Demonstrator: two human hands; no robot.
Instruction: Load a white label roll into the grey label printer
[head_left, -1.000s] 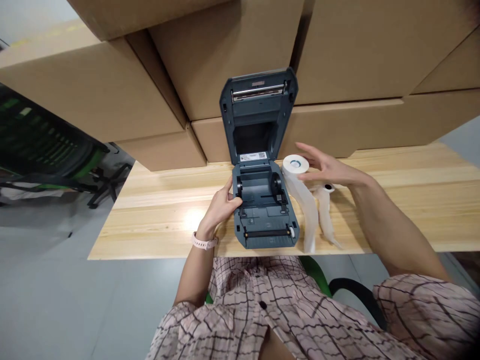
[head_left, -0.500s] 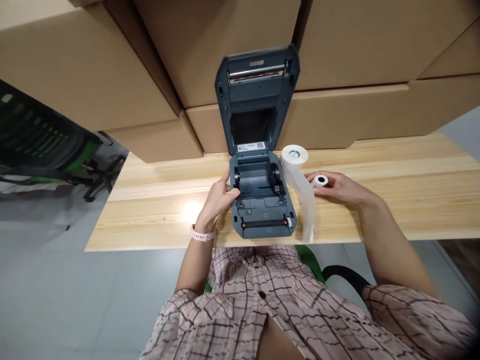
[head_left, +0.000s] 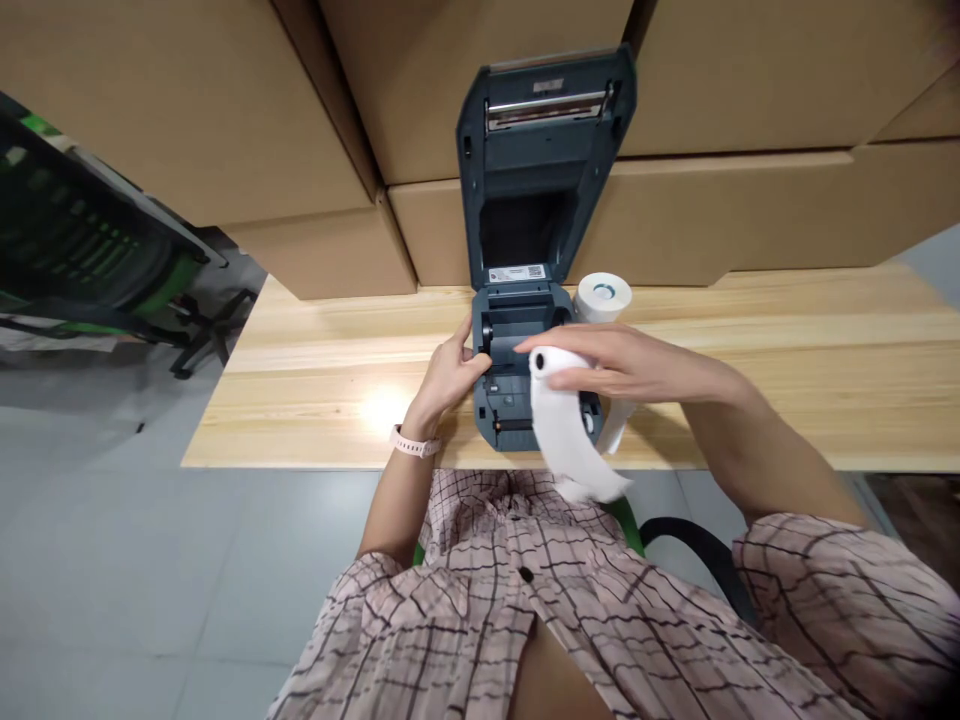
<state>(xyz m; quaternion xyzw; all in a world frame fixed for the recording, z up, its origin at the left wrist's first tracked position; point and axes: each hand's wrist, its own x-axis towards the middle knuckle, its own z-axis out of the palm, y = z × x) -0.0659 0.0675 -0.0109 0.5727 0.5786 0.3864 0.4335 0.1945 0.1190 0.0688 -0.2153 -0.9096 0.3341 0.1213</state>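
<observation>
A dark grey label printer [head_left: 517, 404] stands on the table with its lid [head_left: 545, 150] raised. My left hand [head_left: 451, 375] grips the printer's left side, thumb over the rim and fingers along the outer wall. Above the printer's open bay, my right hand [head_left: 622, 365] holds a small white paper roll [head_left: 559, 405] between thumb and fingers. A loose strip of its paper hangs down past the printer's front edge. Behind that hand a larger roll of white labels [head_left: 603, 296] stands at the printer's right, its unrolled strip partly hidden.
Large cardboard boxes [head_left: 675, 220] line the back of the wooden table [head_left: 787, 420]. A black and green office chair [head_left: 97, 240] is on the floor at the left. The table's front edge runs close to my body.
My right hand has lifted the small roll from the table and carried it left, over the printer. Its paper strip now dangles. My left hand stays on the printer's side.
</observation>
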